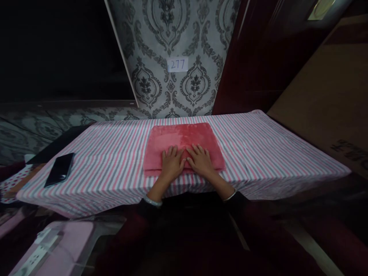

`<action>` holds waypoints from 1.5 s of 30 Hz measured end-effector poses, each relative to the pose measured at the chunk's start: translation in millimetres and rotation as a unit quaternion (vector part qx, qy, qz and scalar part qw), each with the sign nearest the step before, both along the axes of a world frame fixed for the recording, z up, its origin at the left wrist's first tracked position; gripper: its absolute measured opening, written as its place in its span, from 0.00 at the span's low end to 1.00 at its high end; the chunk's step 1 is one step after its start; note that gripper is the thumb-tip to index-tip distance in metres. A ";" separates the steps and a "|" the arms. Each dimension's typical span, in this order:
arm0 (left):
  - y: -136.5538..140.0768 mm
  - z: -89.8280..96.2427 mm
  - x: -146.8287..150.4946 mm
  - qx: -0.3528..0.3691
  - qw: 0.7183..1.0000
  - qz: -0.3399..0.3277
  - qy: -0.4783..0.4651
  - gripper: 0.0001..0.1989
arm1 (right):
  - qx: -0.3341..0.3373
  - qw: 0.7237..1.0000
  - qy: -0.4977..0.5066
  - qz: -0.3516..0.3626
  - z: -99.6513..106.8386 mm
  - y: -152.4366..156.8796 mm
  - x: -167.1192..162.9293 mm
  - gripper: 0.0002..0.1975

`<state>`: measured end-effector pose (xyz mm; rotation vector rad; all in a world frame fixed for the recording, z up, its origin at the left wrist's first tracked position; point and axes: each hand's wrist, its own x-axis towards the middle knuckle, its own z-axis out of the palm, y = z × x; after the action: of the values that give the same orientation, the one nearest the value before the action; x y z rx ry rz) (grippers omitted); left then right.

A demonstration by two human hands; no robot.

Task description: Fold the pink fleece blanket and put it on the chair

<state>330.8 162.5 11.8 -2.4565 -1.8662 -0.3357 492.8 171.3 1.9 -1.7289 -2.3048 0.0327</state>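
My left hand (172, 164) and right hand (200, 161) rest flat, fingers spread, gripping nothing, on the cloth (184, 137), mid-sheet (258, 147), phone (59, 169) at nine o'clock. Folding appears done; what remains, I cannot tell.

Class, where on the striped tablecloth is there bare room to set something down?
Free: the tablecloth between phone and red cloth, and between red cloth and brown box. Crowded: the red cloth, under the left hand and right hand.

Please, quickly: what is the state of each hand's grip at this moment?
Left hand: grip open, laid flat on the folded red cloth, holding nothing.
Right hand: grip open, also flat on the cloth, holding nothing.
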 end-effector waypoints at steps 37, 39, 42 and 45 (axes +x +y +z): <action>-32.3 -37.7 -121.3 0.076 0.994 0.067 -0.032 0.26 | 0.137 0.989 0.027 0.052 -56.6 -16.8 88.7 0.27; -27.5 -33.3 -120.4 0.088 0.994 0.061 -0.024 0.26 | 0.131 0.989 0.038 0.062 -56.8 -11.2 94.6 0.29; -22.9 -26.6 -117.2 0.092 0.994 0.060 -0.021 0.27 | 0.117 0.989 0.052 0.073 -53.4 -4.2 104.4 0.35; -22.7 -25.4 -116.8 0.105 0.992 0.058 -0.038 0.27 | 0.123 0.988 0.066 0.073 -49.5 -1.1 113.5 0.34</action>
<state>214.0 139.8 -13.5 -2.2178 -1.8841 -0.5932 606.3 170.2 -47.6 -1.3938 -2.2285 -0.1008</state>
